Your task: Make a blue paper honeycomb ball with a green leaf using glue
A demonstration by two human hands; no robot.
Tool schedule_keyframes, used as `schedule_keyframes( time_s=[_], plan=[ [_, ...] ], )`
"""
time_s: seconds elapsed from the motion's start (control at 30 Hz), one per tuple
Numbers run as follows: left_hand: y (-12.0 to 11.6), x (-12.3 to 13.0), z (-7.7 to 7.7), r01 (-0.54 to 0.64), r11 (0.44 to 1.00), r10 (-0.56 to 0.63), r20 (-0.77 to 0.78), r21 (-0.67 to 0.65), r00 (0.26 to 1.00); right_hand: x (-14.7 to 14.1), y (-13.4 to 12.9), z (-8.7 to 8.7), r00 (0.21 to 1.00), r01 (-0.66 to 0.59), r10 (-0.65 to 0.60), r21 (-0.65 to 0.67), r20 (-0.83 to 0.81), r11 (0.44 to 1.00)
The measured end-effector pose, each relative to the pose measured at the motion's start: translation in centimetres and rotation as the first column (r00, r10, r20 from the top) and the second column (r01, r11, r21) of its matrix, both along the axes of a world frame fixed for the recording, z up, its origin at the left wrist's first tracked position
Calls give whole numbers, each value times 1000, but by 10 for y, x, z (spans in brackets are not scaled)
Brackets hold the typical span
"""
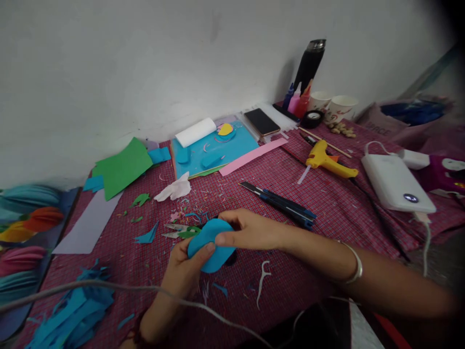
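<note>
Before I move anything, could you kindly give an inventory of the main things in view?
Rounded paper: at least one, blue, in both hands
Scissors: one, green-handled, beside the paper
Cutter: count unclear, dark blue, centre right
Glue gun: one, yellow, right
Power bank: one, white, far right
Phone: one, black, back
Flask: one, black, back right
Squeeze bottles: three, blue, pink, red, by the flask
Cups: two, white, back right
Paper scraps: many, mixed, across tablecloth
Left hand: one, bare, front centre
Right hand: one, bare, front centre

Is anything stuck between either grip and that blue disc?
No, nothing visible: the left grip and right grip both hold the blue disc directly. The scissors show beside it, not in between.
</note>
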State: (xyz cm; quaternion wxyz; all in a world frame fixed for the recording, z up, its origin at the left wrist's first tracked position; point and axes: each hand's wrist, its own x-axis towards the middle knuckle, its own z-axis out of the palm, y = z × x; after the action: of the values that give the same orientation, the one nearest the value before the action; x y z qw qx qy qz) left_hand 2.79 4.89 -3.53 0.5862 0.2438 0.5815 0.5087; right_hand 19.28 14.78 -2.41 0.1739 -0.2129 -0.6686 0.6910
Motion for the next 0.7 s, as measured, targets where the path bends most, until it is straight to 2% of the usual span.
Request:
schedule_keyframes(
  time_s=[0.1, 0.27, 0.33, 0.43, 0.5, 0.7],
  plan=[
    [2, 2, 2, -13, 1000, 13, 7, 15, 1000, -2, -2, -6, 998, -21, 19, 30, 59, 999],
    [7, 5, 7, -145, 989, 144, 42, 3, 989, -3, -1, -9, 998, -59, 59, -51, 9, 997],
    [9, 4, 7, -196, 980, 196, 34, 11, 980, -3, 1, -9, 999, 15, -12, -85, 36, 996],
    [11, 0, 7, -270, 962, 269, 15, 35, 963, -1, 5, -6, 979, 192, -183, -117, 88, 974],
    [11, -2, 6, -295, 955, 295, 18, 28, 955, 0, 5, -4, 974, 222, -214, -127, 73, 967],
    [12, 3, 8, -212, 977, 211, 82, -4, 974, -5, -7, -8, 1000, -23, 22, -165, -8, 986]
  ],
)
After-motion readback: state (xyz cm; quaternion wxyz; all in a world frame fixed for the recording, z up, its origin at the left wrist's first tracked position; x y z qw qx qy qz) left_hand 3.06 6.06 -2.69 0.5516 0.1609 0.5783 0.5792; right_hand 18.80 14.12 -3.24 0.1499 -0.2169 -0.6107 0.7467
